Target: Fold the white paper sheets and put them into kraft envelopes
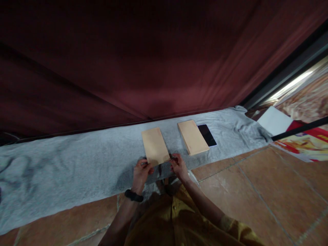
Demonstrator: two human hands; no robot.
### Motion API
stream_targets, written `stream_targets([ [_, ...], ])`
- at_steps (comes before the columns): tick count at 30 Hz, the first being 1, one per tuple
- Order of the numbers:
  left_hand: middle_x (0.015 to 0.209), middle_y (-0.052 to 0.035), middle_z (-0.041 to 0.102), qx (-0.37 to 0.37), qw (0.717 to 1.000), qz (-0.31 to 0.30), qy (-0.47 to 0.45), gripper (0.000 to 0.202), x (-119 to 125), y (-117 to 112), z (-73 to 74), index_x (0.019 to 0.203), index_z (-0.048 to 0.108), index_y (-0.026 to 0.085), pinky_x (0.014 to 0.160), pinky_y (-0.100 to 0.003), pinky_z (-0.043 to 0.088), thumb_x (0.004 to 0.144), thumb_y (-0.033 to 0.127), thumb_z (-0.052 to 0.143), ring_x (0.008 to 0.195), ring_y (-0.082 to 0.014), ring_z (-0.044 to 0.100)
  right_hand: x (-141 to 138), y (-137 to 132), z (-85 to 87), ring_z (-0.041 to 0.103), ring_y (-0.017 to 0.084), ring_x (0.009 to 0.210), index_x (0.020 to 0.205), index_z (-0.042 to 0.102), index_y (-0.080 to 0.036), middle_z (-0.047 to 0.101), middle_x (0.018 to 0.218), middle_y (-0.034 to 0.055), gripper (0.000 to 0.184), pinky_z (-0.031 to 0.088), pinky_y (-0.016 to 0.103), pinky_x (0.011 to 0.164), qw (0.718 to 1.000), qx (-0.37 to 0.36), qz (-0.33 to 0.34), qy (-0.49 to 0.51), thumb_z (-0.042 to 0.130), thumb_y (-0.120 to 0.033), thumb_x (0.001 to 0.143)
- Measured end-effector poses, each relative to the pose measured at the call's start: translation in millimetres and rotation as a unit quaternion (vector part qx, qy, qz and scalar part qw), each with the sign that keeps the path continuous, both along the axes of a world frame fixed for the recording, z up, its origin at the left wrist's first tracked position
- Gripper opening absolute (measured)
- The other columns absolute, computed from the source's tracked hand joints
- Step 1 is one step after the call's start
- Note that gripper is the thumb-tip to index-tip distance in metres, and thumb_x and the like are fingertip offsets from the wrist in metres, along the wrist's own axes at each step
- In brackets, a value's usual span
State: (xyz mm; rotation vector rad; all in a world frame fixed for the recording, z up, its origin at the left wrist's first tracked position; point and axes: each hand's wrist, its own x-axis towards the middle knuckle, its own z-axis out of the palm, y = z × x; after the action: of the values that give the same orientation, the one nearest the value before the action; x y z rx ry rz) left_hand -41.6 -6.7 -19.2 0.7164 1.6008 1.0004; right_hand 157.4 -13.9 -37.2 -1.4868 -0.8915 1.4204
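A single brown paper envelope [155, 146] lies on the grey cloth in front of me, its near end slightly raised. My left hand [142, 171] pinches the near left corner, thumb on top. At the near right corner, the fingers of my right hand [178, 166] close on the envelope's edge. Something small and dark shows by those fingertips, too unclear to name. Right of this envelope sits a thick stack of similar brown envelopes [193, 136]. A phone with a dark screen [207, 135] lies partly beneath or against the stack's right side.
The grey cloth [77, 164] covers a long, low surface along a dark red curtain [159, 68]. Brown floor tiles [243, 191] lie on the near side. To the right are a dark metal bar [302, 129], a white sheet [274, 120] and a red and yellow printed box [307, 141].
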Motion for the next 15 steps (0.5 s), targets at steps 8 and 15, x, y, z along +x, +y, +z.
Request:
stream_targets([
  [8, 0.059, 0.0070, 0.062, -0.001, 0.997, -0.031, 0.077, 0.034, -2, 3, 3.9, 0.091, 0.053, 0.024, 0.044, -0.024, 0.044, 0.066, 0.036, 0.074, 0.043, -0.0135, 0.058, -14, -16, 15.4, 0.053, 0.027, 0.128, 0.137, 0.059, -0.021, 0.060, 0.135, 0.0130, 0.041, 0.041, 0.046, 0.112, 0.877, 0.278, 0.168, -0.355, 0.047, -0.023, 0.097],
  [15, 0.067, 0.0036, 0.067, 0.017, 0.970, -0.079, 0.229, 0.033, -1, -3, 13.0, 0.106, 0.053, 0.023, 0.051, -0.025, 0.044, 0.077, 0.033, 0.066, 0.052, -0.0158, 0.062, -25, -17, 12.4, 0.037, 0.027, 0.146, 0.151, 0.046, -0.020, 0.045, 0.156, 0.0108, 0.050, 0.028, 0.048, 0.122, 0.805, 0.330, 0.267, -0.415, 0.047, -0.027, 0.101],
])
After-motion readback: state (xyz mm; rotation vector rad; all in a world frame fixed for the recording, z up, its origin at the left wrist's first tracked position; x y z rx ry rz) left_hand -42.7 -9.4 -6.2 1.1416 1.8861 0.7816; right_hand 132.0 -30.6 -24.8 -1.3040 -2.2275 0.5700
